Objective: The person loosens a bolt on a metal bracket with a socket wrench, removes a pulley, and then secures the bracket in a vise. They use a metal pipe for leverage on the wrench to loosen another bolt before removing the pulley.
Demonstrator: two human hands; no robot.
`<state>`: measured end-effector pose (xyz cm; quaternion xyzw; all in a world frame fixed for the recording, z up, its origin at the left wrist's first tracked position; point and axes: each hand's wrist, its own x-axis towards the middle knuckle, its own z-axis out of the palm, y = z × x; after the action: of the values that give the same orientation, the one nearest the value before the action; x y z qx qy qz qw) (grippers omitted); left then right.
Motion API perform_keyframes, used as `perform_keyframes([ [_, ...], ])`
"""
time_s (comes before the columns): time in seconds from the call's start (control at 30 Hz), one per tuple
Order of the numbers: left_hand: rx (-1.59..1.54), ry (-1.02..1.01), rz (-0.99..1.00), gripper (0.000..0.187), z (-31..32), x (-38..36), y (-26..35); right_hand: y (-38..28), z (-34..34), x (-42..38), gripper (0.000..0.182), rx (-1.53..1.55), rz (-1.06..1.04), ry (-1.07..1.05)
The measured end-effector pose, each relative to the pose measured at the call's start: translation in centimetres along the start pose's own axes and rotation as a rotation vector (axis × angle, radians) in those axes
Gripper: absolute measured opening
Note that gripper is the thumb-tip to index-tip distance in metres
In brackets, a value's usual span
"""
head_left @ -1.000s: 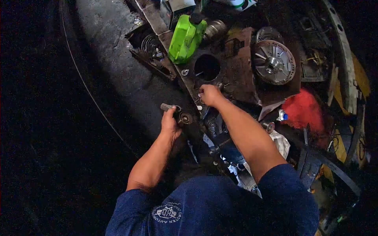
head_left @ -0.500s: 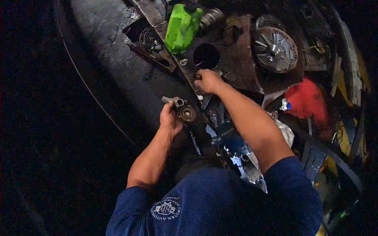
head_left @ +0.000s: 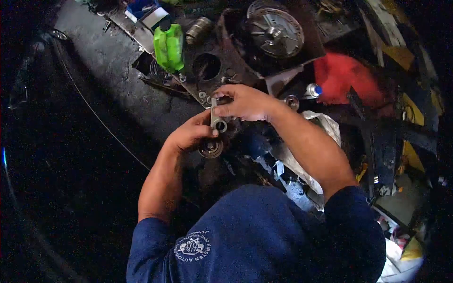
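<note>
My left hand (head_left: 191, 133) is closed around a grey metal pulley bracket (head_left: 220, 125), which has a round bore near its lower end. Just below my fingers shows its round, dark pulley wheel (head_left: 210, 148). My right hand (head_left: 243, 101) has come to the upper end of the same bracket, thumb against its side and fingers curled over the top. Whether those fingers also pinch a small part is hidden. Small washers (head_left: 202, 95) lie on the bench beside my fingertips.
A dirty metal bench (head_left: 188, 81) with a round hole runs beyond my hands. On it are a bright green jug (head_left: 169, 47) and a metal cylinder (head_left: 199, 30). Farther right are a large finned metal disc (head_left: 276, 33), a red container (head_left: 347, 78) and a blue-capped bottle (head_left: 313, 90).
My right hand has left the bench beside the hole and met the pulley bracket in my left hand. The bracket has turned more upright. The view has shifted, moving the bench leftward.
</note>
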<state>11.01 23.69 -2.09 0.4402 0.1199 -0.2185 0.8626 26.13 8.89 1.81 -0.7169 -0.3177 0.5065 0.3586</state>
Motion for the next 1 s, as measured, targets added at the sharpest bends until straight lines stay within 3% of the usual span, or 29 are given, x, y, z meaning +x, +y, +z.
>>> perform_keyframes([
  [0.07, 0.020, -0.020, -0.046, 0.063, 2.6, 0.0, 0.4, 1.5, 0.2, -1.9, 0.043, -0.019, -0.116, 0.037],
  [0.1, 0.038, -0.020, -0.047, 0.063, 3.9, 0.2, 0.4, 1.2, -0.1, -3.4, 0.051, 0.095, -0.072, 0.068],
  [0.17, -0.121, 0.199, 0.021, 0.056, 6.7, 0.7, 0.1, 1.6, -0.1, -6.4, 0.049, 0.131, -0.047, 0.186],
  [0.2, -0.106, 0.203, 0.020, 0.056, 8.1, 0.7, -0.1, 1.8, 0.0, -8.0, 0.047, 0.162, -0.008, 0.293],
  [0.27, -0.326, 0.416, 0.155, 0.046, 10.6, 1.0, -0.5, 3.1, 0.4, -11.0, 0.044, 0.208, -0.005, 0.289],
  [0.3, -0.416, 0.347, 0.245, 0.041, 11.4, 1.5, -1.3, 4.0, 0.9, -12.3, 0.040, 0.291, 0.020, 0.239],
  [0.4, -0.541, 0.347, 0.170, 0.041, 13.0, 2.0, -2.2, 5.7, 1.4, -15.2, 0.037, 0.426, 0.050, 0.186],
  [0.53, -0.346, 0.349, 0.166, 0.039, 17.4, 1.8, -2.6, 7.5, 1.3, -18.0, 0.045, 0.507, -0.016, 0.207],
  [0.6, -0.334, 0.417, 0.311, 0.042, 19.0, 2.0, -3.7, 8.1, 2.2, -19.4, 0.054, 0.530, -0.047, 0.201],
  [0.67, -0.242, 0.413, 0.221, 0.050, 20.4, 1.4, -2.5, 10.3, 3.0, -19.6, 0.061, 0.450, -0.128, 0.268],
  [0.73, 0.370, 0.272, -0.054, 0.058, 20.2, 0.9, -1.9, 11.3, 3.4, -20.2, 0.059, 0.517, -0.394, 0.496],
  [0.77, 0.377, 0.050, -0.163, 0.062, 19.7, 1.1, -2.0, 11.9, 2.9, -20.6, 0.053, 0.497, -0.416, 0.477],
  [0.8, 0.389, 0.052, -0.165, 0.062, 20.2, 1.3, -1.7, 11.8, 2.4, -21.2, 0.053, 0.502, -0.425, 0.481],
  [0.87, 0.847, -0.270, -0.148, 0.070, 21.5, 1.9, -1.3, 11.5, 1.7, -22.5, 0.045, 0.500, -0.177, 0.181],
  [0.93, 0.898, -0.335, -0.207, 0.071, 22.1, 2.8, -0.6, 12.8, 1.8, -22.9, 0.054, 0.417, -0.168, 0.205],
  [1.0, 0.962, -0.322, -0.322, 0.070, 22.6, 3.4, 0.0, 14.6, 3.3, -22.6, 0.056, 0.381, -0.272, 0.391],
])
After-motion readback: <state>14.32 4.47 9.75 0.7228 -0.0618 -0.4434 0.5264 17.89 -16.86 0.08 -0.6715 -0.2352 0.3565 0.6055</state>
